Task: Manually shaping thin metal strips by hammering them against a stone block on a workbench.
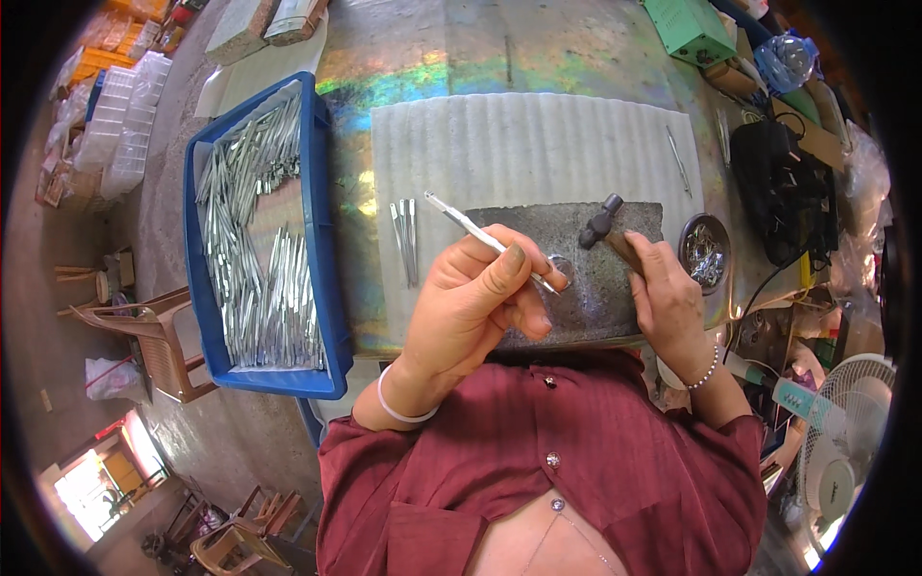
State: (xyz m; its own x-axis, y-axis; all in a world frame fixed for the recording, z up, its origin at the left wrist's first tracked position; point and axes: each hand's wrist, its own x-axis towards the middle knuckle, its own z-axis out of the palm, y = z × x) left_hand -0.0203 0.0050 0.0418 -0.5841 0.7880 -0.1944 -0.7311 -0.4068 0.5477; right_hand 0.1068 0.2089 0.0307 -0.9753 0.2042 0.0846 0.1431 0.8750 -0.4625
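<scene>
My left hand is raised over the near edge of the table, its thumb and fingers pinching a slim silver metal strip that slants up to the left. My right hand is closed around the wooden handle of a small hammer, whose dark head is over a dark grey slab. Under the slab lies a white foam sheet. Several similar strips rest side by side on the sheet, left of my left hand. Beside my right hand stands a round dish of small shiny metal parts.
At left, a blue plastic tray holds many silver strips in piles. One thin strip lies on the sheet's right side. A black bag-like object, a green metal box and a fan are at right. Bricks sit at the far left.
</scene>
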